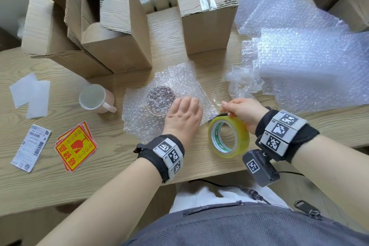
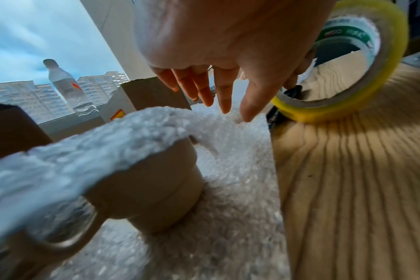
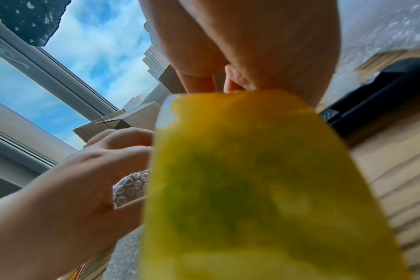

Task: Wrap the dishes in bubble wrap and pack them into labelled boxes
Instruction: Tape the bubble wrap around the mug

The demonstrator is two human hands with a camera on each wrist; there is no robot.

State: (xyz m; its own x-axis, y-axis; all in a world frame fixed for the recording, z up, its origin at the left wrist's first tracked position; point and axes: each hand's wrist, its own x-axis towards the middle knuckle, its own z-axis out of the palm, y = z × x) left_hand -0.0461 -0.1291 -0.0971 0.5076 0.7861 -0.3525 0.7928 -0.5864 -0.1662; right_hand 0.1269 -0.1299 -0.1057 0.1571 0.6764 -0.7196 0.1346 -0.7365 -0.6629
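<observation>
A sheet of bubble wrap (image 1: 179, 80) lies mid-table over a round dish (image 1: 159, 96) with a dark patterned face. In the left wrist view the dish (image 2: 151, 185) is a beige cylinder, with a fold of the wrap (image 2: 228, 189) draped over it. My left hand (image 1: 184, 112) rests on the sheet's right side, and its straight fingers (image 2: 218, 91) touch the wrap. My right hand (image 1: 241, 110) grips the top of a yellow tape roll (image 1: 229, 138) that stands on edge just right of the sheet. Up close, the roll (image 3: 264, 189) hides most of that hand's fingers.
A pink mug (image 1: 95, 97) lies on its side left of the sheet. Cardboard boxes stand behind: an open one (image 1: 111, 46) and a labelled one (image 1: 207, 26). Fragile stickers (image 1: 75, 146), a shipping label (image 1: 30, 150) and white papers (image 1: 30, 94) lie left. Spare bubble wrap (image 1: 309, 66) covers the right.
</observation>
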